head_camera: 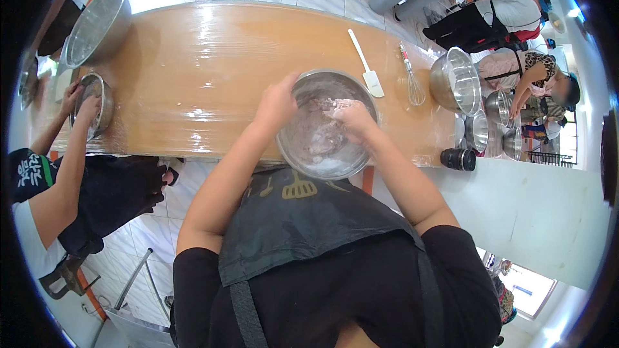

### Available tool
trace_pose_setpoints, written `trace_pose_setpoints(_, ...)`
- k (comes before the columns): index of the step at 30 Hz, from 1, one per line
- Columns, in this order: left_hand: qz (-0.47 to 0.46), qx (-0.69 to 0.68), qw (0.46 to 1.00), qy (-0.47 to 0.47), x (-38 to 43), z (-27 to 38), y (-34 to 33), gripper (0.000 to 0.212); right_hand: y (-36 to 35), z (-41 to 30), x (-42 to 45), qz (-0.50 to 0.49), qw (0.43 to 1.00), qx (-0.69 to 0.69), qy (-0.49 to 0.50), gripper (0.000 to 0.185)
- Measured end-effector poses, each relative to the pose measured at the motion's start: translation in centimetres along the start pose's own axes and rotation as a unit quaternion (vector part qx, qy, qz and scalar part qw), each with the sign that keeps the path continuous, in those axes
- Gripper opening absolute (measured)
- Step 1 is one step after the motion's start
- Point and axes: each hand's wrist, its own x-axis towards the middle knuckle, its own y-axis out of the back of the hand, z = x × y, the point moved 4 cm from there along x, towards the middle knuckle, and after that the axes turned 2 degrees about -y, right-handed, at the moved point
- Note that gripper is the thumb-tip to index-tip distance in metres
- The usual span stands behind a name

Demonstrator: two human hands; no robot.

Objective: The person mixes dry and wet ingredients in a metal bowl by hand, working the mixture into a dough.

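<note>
A stainless steel mixing bowl [288,141] sits at the table's near edge, against my apron. My left hand [278,101] grips its rim on the left side. Inside the bowl, my right hand [357,117] has curled fingers coated with flour and sticky dough. Whether they close around a lump cannot be made out. Below that hand lies rough, pale brownish dough [326,144], with loose white flour [325,164] towards the near wall. Smears of the mix cover the bowl's inner wall.
Right of the bowl lie a white spatula [372,82] and a whisk [413,84]. Farther right stand a steel bowl [442,84] and a black cylinder like a camera lens [458,159]. At left, another person's hands [87,106] work in a bowl [107,106], near a large bowl [104,34].
</note>
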Motion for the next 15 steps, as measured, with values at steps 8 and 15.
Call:
trace_pose_setpoints(8, 0.017, 0.046, 0.999, 0.01, -0.4, -0.1, -0.3, 0.042, -1.0, -2.3, -1.5, -0.009, 0.992, -0.125, 0.017, 0.023)
trace_pose_setpoints(15, -0.003, 0.021, 0.999, 0.032, -0.6, 0.2, -0.4, 0.043, -1.4, -3.2, -2.0, 0.039, 0.98, -0.16, 0.112, 0.023)
